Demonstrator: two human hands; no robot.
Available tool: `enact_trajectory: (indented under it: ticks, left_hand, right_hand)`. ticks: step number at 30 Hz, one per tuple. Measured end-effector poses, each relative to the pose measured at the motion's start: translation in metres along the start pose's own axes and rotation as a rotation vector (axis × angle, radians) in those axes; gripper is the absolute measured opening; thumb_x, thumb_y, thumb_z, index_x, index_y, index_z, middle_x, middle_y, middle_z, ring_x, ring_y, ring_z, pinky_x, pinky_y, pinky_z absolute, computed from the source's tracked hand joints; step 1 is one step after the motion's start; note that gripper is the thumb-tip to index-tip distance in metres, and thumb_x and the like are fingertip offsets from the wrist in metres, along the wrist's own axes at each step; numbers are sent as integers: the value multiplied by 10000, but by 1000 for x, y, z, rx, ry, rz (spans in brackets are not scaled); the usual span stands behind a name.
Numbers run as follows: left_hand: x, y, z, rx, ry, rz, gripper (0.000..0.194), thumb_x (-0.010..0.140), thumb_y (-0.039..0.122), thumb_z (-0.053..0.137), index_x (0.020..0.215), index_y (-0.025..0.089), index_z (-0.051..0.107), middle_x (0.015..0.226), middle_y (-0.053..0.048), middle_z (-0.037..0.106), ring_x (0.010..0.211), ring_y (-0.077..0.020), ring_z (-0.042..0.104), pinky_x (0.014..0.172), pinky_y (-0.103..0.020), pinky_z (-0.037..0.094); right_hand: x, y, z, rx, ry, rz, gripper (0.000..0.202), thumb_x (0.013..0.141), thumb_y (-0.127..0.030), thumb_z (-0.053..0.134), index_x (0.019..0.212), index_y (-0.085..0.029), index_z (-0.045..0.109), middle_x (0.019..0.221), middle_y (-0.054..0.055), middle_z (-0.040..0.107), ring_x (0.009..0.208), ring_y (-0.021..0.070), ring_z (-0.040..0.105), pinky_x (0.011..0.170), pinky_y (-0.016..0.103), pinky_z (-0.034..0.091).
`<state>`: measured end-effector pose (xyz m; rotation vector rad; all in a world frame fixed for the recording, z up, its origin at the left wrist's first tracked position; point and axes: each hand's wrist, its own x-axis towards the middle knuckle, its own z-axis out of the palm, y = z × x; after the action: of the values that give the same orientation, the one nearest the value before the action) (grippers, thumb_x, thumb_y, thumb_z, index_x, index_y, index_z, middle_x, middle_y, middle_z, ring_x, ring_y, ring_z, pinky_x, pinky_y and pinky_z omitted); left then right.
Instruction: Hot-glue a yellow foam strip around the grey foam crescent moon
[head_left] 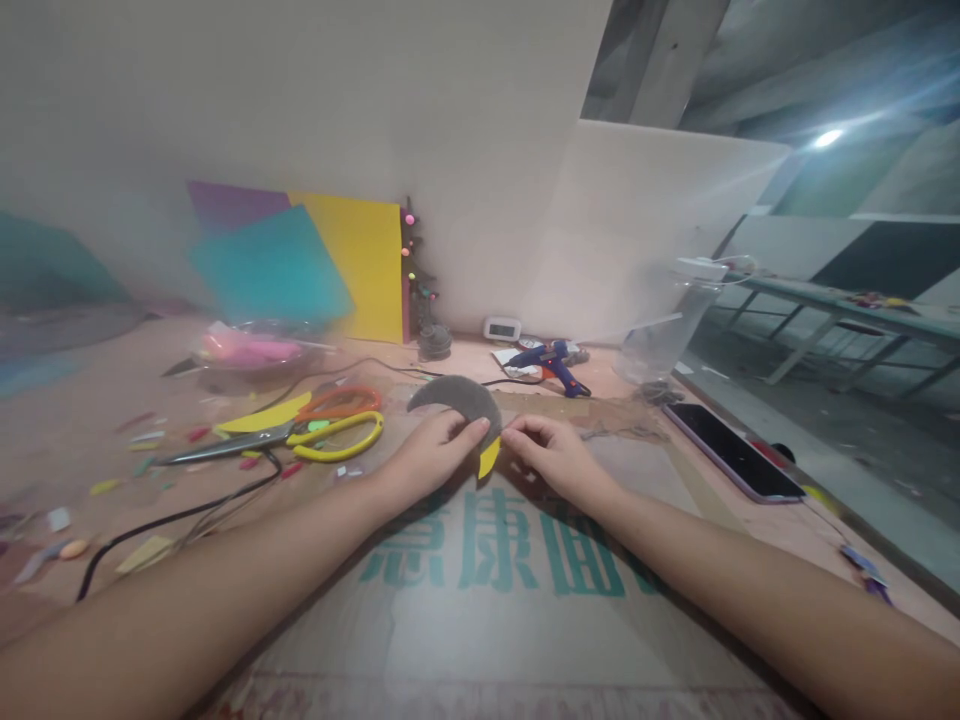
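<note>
Grey crescent: held up above the counter, its curve turned upward, between the two hands in the middle of the view.
Left hand: the crescent's right-hand end is pinched between thumb and fingers.
Right hand: thumb and forefinger are brought together right beside the yellow piece; whether it is gripped by them cannot be told.
Yellow piece: seen pointing downward at the crescent's right end, between the hands; how it is joined there, if at all, cannot be made out.
Green lettering: shown on the surface below the wrists, partly covered by the forearms.
Scissors: laid to the left of the left hand, yellow and orange handle loops toward it, blades pointed left; a yellow strip is placed just behind the blades.
Black cord: run across the left side, among scattered coloured scraps.
Glue gun: laid behind the right hand, near a small white clock.
Coloured sheets: leaned against the pale back panel, purple, turquoise and yellow, with a small beaded tree set beside them.
Phone: laid at the right edge, dark screen up, near a clear container topped by a white lid.
</note>
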<state>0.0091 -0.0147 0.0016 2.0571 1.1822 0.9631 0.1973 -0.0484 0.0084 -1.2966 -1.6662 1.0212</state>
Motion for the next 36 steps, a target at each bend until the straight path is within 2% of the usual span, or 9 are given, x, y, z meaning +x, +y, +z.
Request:
enact_trajectory:
  ticks: [5, 10, 14, 23, 30, 33, 36]
  left_hand:
    - [0, 3, -2, 29, 22, 13, 467, 860, 528, 480, 523, 221, 381, 531, 16, 419, 549, -153, 424, 541, -292, 270]
    - [0, 3, -2, 91, -17, 30, 484, 868, 529, 477, 506, 221, 388, 491, 21, 395, 527, -155, 417, 538, -292, 248]
    - [0, 5, -4, 131, -38, 44, 510, 861, 533, 486, 474, 222, 367, 464, 18, 375, 512, -159, 410, 528, -295, 223]
    - [-1, 7, -3, 106, -98, 7, 494, 871, 537, 458, 492, 225, 396, 473, 9, 430, 517, -173, 461, 526, -297, 240]
    - [0, 8, -3, 115, 4, 0, 468, 868, 511, 467, 507, 214, 436, 514, 0, 482, 545, -168, 488, 540, -290, 280]
    - [0, 6, -3, 111, -12, 2, 472, 873, 507, 458, 508, 209, 434, 515, 4, 474, 547, -160, 482, 541, -288, 279]
    - [1, 3, -2, 89, -40, -11, 460, 879, 520, 442, 546, 203, 446, 541, 9, 478, 563, -154, 480, 550, -284, 286]
  right_hand:
    - [0, -1, 0, -21, -26, 8, 286, 824, -457, 588, 776, -176, 616, 538, -55, 471, 458, 80, 411, 419, 201, 325]
    - [-1, -1, 0, -34, -20, -2, 271, 801, -439, 614, 752, -172, 622, 560, -34, 528, 470, 85, 435, 431, 209, 328]
    - [1, 2, -1, -8, -24, -7, 267, 802, -435, 611, 764, -172, 635, 547, -35, 518, 479, 90, 444, 433, 206, 336]
    - [1, 4, 1, 16, -14, -14, 261, 802, -427, 611, 765, -169, 628, 552, -39, 512, 480, 89, 446, 434, 202, 338]
    - [4, 4, 1, 4, 14, -52, 344, 876, -488, 523, 828, -162, 623, 648, -17, 562, 524, 87, 460, 480, 207, 372]
    - [4, 4, 1, 8, 43, -47, 372, 874, -525, 518, 894, -169, 623, 630, -32, 534, 502, 85, 443, 452, 202, 351]
    - [2, 2, 1, -6, 35, -4, 352, 851, -523, 555, 843, -176, 614, 558, -53, 479, 457, 84, 425, 411, 198, 323]
